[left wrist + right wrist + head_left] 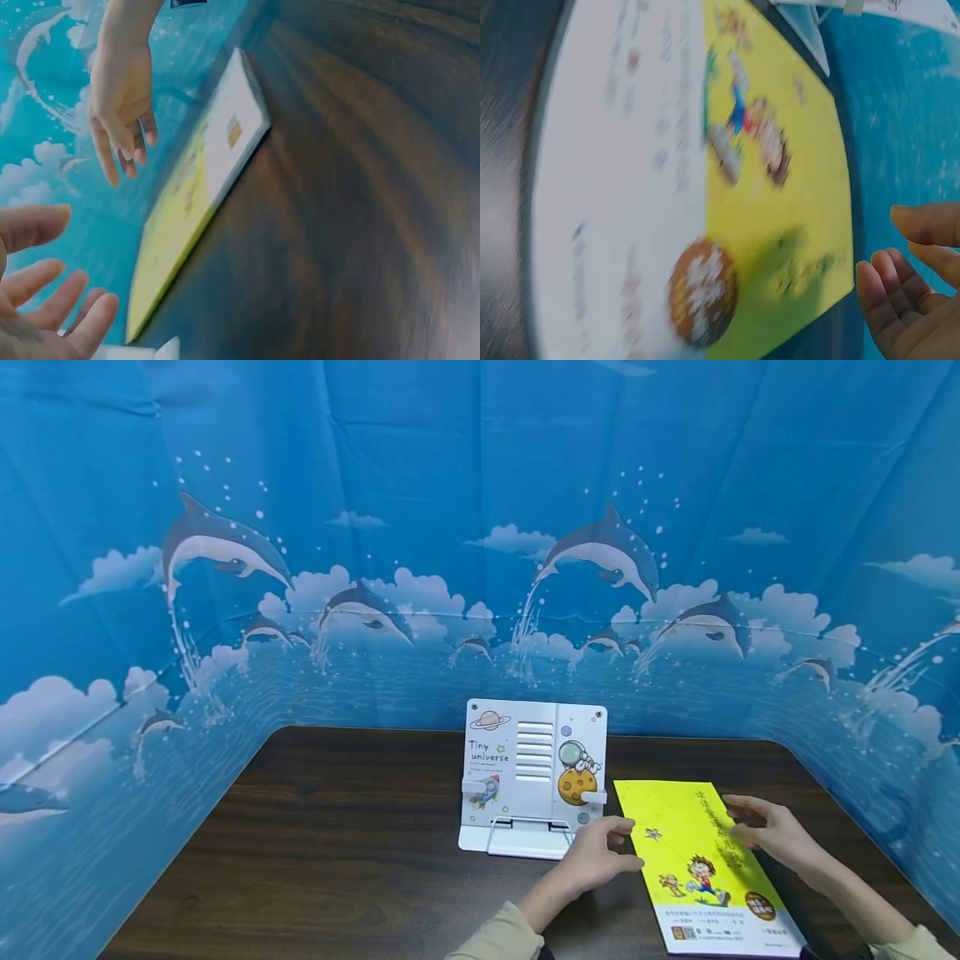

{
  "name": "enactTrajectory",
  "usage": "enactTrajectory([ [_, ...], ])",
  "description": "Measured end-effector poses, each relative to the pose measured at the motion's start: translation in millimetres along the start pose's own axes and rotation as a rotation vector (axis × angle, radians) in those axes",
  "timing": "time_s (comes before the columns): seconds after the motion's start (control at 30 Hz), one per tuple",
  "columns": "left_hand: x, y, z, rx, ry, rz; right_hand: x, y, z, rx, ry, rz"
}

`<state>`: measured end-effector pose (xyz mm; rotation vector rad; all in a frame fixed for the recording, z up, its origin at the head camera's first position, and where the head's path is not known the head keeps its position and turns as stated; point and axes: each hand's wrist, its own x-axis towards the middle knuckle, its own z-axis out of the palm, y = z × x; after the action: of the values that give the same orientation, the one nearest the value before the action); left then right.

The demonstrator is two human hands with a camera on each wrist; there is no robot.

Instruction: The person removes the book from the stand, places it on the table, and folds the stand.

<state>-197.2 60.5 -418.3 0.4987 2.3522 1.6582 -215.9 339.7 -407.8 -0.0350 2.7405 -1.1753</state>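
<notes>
A yellow and white book (675, 814) with cartoon figures on its cover lies face up on the right of the table. My left hand (592, 858) is at the book's left edge, fingers and thumb spread apart with nothing between them. Over the far right side of the cover hovers my right hand (780, 837), its fingers loosely bent and its thumb apart from them. In the right wrist view, a gap shows between that hand's fingertips (870, 274) and the cover, and a soft shadow falls on the yellow part.
Left of the book, a white metal book stand (534, 735) printed with an astronaut and planets stands upright, its wire prop in front. Dark wood-grain table (337, 852) runs under everything. Behind and at the sides hangs a blue dolphin cloth (420, 527).
</notes>
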Motion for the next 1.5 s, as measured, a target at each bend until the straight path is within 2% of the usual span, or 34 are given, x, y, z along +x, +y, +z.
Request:
enactTrajectory([
  [0.17,-7.1,0.0,-34.3,0.029,0.004,0.068,7,-20,10,0.014,0.015,-0.084],
  [0.33,-15.0,-12.4,-82.8,0.011,0.071,0.159,17,-41,20,0.063,-0.003,-0.166],
  [0.53,-23.6,-38.6,-137.8,0.123,0.271,0.218,28,-60,30,0.113,-0.047,-0.21],
  [0.67,-31.8,-53.5,-165.7,0.172,0.412,0.19,33,-72,39,0.097,-0.055,-0.235],
  [0.83,-34.9,-68.3,-191.9,0.207,0.54,0.144,39,-87,53,0.063,-0.051,-0.243],
  [1.0,-29.0,-74.0,-204.9,0.223,0.581,0.1,45,-98,65,0.08,-0.04,-0.217],
  [1.23,-17.0,-72.2,-202.6,0.193,0.553,0.051,59,-102,82,0.116,0.002,-0.212],
  [1.5,-11.4,-73.0,-194.7,0.212,0.541,0.104,66,-104,102,0.24,0.038,-0.244],
])
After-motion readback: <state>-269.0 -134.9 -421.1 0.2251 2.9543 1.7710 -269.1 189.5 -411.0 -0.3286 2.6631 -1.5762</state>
